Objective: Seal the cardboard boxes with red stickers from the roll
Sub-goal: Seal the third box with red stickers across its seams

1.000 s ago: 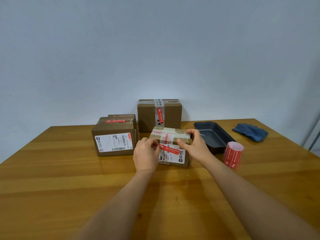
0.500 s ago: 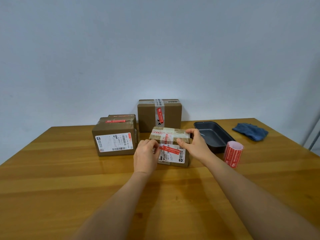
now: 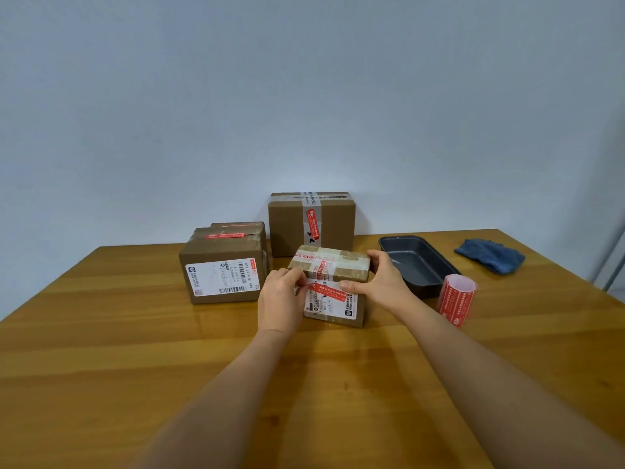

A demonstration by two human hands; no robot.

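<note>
I see both bare forearms reaching forward, converging slightly. My left hand [image 3: 282, 299] shows its back to me, fingers curled, tips pinched at its upper right. My right hand [image 3: 380, 282] sits just beside it to the right — thumb stretched toward the left hand, fingers hooked over above.

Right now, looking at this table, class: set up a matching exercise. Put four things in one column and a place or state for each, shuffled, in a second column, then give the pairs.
Things:
1. sticker roll
2. blue cloth
3. baking tin
4. small box

Places or states:
A. held by both hands
B. crumpled at the table's far right
C. standing upright, right of the tin's near end
D. dark and empty, right of the small box

Pairs: 1-C, 2-B, 3-D, 4-A
</note>
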